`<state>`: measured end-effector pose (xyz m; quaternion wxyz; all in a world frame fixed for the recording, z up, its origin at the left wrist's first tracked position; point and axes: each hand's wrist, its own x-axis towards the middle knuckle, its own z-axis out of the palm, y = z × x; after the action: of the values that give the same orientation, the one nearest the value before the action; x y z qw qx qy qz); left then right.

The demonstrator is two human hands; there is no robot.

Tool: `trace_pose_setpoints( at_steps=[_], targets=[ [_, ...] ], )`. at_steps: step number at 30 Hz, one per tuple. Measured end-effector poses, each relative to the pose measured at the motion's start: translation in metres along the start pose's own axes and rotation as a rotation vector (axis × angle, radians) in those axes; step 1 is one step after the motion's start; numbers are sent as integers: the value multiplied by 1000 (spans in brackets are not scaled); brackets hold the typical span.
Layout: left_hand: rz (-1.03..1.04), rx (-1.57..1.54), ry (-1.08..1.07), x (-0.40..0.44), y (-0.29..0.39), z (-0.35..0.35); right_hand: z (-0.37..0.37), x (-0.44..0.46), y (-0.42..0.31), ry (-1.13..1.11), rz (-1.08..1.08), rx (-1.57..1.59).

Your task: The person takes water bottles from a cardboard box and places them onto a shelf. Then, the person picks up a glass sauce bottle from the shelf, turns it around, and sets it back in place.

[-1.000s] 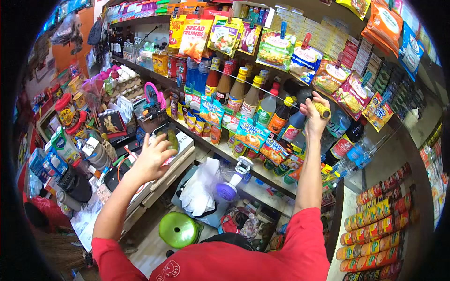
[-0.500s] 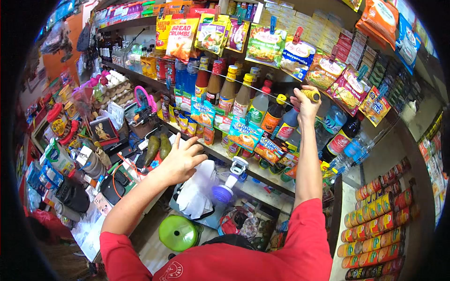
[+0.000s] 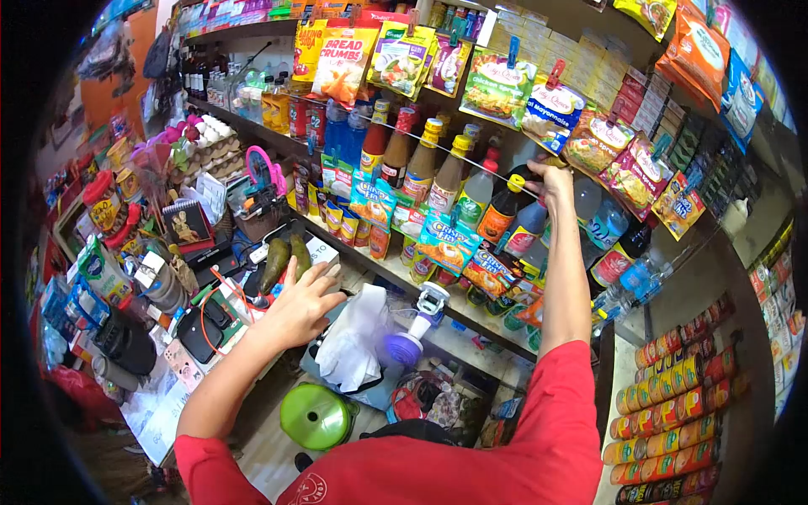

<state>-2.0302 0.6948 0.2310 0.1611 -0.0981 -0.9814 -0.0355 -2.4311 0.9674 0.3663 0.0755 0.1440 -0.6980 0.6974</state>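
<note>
My right hand (image 3: pixel 553 185) reaches into the bottle shelf, behind the hanging string. Its fingers are curled round a small yellow container, mostly hidden by the hand and the hanging packets. Just left of it stands a dark sauce bottle (image 3: pixel 502 209) with a yellow cap, and a blue-labelled bottle (image 3: pixel 527 225) is below. A mayonnaise pouch (image 3: pixel 552 115) hangs above the hand. My left hand (image 3: pixel 303 307) is open and holds nothing, its fingers spread near the counter's edge. Beyond it lie two long green fruits (image 3: pixel 286 259).
Crispy Fry packets (image 3: pixel 452 242) hang before the bottles. A purple-and-white fan (image 3: pixel 406 343) stands below, beside a white plastic bag (image 3: pixel 352 341). A green stool (image 3: pixel 316 417) is on the floor. Stacked cans (image 3: pixel 665 421) fill the right shelf; a phone (image 3: pixel 182 362) lies on the left counter.
My right hand has gone deeper into the shelf, taking the yellow container mostly out of sight. My left hand has moved down and left. The view has shifted slightly.
</note>
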Motion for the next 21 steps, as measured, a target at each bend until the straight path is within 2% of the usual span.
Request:
trace_pose_setpoints(
  at_steps=[2,3,6,8,21],
  targets=[
    [-17,-24,4,-7,1,-2,1,15,3,-14,14,-93],
    [-26,-30,9,-9,0,-3,0,27,2,-56,118,-151],
    [-53,-48,5,-16,0,-5,2,47,0,-142,183,-119],
    [-66,-56,-2,-16,1,-8,7,59,1,-94,179,-140],
    [-108,-39,-71,-26,-5,8,26,116,21,27,-145,-406]
  ],
)
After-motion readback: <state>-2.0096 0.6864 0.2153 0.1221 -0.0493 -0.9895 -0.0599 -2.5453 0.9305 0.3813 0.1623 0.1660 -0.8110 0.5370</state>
